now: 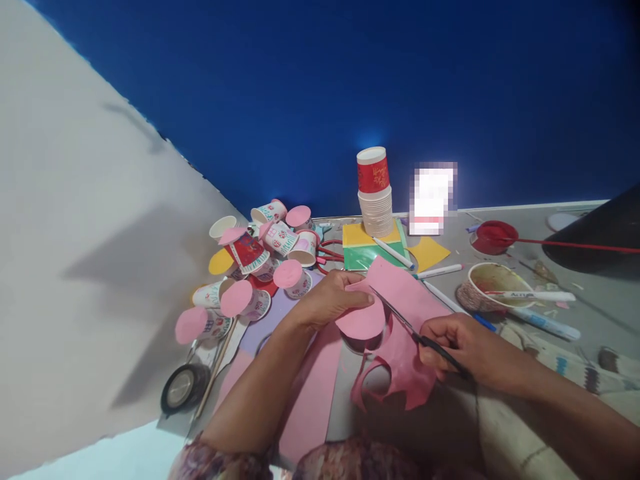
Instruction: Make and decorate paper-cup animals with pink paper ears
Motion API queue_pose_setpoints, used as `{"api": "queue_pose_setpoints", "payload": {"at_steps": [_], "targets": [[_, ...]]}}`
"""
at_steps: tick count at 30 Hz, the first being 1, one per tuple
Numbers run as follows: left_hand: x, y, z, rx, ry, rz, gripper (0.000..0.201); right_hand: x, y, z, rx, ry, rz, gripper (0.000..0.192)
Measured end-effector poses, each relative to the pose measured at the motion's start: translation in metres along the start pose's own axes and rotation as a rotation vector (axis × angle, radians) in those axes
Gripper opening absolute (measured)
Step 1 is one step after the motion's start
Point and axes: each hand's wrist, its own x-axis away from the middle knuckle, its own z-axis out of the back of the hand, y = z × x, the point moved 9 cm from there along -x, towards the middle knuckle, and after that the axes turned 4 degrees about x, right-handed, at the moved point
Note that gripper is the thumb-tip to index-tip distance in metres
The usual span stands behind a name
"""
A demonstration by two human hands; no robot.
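My left hand (333, 298) pinches a pink paper piece (361, 320) with a rounded lower edge, thumb on top. In my right hand (450, 343) are scissors (400, 317) with black handles, fingers wrapped round the grips. Their blades point up and left, reaching the paper beside my left thumb. Whether the blades are fully closed is hard to make out. Below them hangs a pink offcut (400, 373) with a round hole and curved notches. A wider pink sheet (400, 283) extends behind the scissors.
Several decorated paper cups (280, 239) with pink discs crowd the left side. A stacked cup tower (376, 200) stands at the back on coloured paper (357, 257). Right are markers (440, 271), a stained cup (480, 293) and a patterned cloth (570, 353). Black tape (185, 389) lies front left.
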Motion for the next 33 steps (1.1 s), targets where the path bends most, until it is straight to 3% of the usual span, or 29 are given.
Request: {"api": "queue_pose_setpoints", "payload": {"at_steps": [4, 10, 21, 28, 33], "targets": [[-0.001, -0.006, -0.003, 0.011, -0.024, 0.046, 0.025, -0.003, 0.014, -0.006, -0.104, -0.072, 0.015, 0.044], [-0.002, -0.009, -0.005, 0.034, -0.039, 0.086, 0.022, -0.003, 0.013, -0.005, -0.124, -0.087, 0.057, 0.06], [-0.002, -0.013, -0.006, 0.123, -0.065, 0.12, 0.03, -0.005, 0.02, -0.008, -0.127, -0.114, 0.067, 0.061], [-0.002, -0.012, -0.005, 0.134, -0.094, 0.079, 0.033, -0.005, 0.017, -0.006, -0.113, -0.076, 0.066, 0.062], [-0.002, -0.007, 0.003, 0.14, -0.047, 0.0, 0.036, -0.004, 0.014, -0.008, -0.143, -0.059, 0.044, 0.062]]}}
